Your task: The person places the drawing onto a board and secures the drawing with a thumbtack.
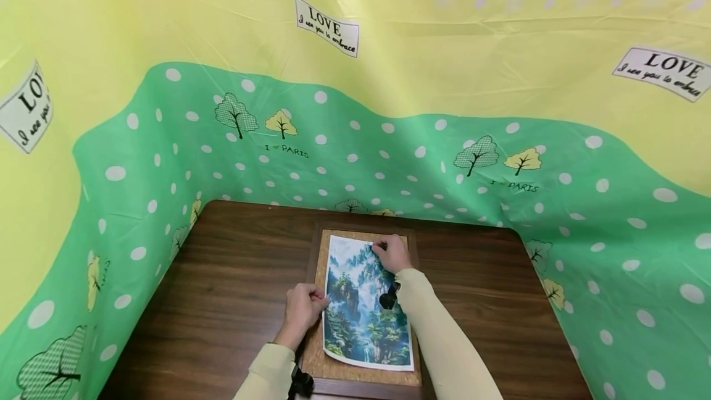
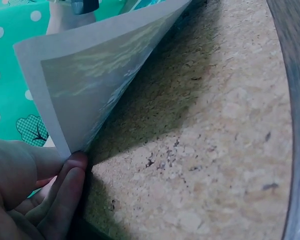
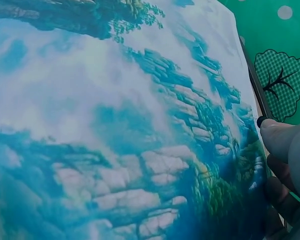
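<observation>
A printed landscape picture (image 1: 363, 301) on white paper lies over a framed cork board (image 1: 313, 360). My left hand (image 1: 303, 310) pinches the left edge of the sheet, about midway up. In the left wrist view, thumb and fingers of the left hand (image 2: 45, 185) grip the paper (image 2: 85, 75), which lifts off the cork (image 2: 200, 165) and shows its pale back. My right hand (image 1: 394, 253) is at the sheet's top edge. Between its fingertips is a small black round-headed piece (image 3: 261, 121), like a pin; its lower part is hidden. The right hand (image 3: 287, 160) touches the paper's edge there.
The board rests on a dark wooden table (image 1: 239, 276). A green and yellow printed cloth (image 1: 344, 110) hangs behind the table and down both sides. Black wrist cameras sit on the left (image 1: 302, 381) and right (image 1: 389, 297) forearms.
</observation>
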### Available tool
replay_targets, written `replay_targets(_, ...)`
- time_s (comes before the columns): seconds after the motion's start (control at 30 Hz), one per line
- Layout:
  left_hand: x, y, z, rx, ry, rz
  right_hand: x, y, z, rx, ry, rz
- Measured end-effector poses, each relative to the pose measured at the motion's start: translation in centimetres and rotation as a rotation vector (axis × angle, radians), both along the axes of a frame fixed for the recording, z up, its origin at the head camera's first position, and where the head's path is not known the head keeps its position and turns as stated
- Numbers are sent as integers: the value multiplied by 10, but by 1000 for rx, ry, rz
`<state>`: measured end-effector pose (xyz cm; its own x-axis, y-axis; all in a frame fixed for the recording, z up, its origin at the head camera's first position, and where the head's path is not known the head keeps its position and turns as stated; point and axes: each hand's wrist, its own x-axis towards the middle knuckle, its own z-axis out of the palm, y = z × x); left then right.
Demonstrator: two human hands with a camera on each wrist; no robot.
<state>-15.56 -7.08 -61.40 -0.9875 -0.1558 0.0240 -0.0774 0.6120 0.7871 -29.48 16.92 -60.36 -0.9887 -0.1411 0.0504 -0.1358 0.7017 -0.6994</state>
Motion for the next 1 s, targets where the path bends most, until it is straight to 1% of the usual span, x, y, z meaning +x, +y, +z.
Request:
replay_targets(0.13,1,-2,0,3,3,-6,-2,-4,0,26,-17,-42)
replay_targets(0.27,0,-3,-1,24,-14,-14,-3,-8,-1,60,-30,-88)
replay_targets(0.43,0,-3,-1,58,-46,-20,-5,-11,-5,93,-12,-108)
replay_targets(0.6,0,-3,-2,57,-36,-23,-7,-14,-8,107,-17,-133)
replay_targets(0.77,0,-4,-2,44,-25,-22,-7,-17,-7,112,-29,-167)
replay_targets(1.0,0,-3,-3,10,3,-8,-7,-20,-4,115,-83,-219)
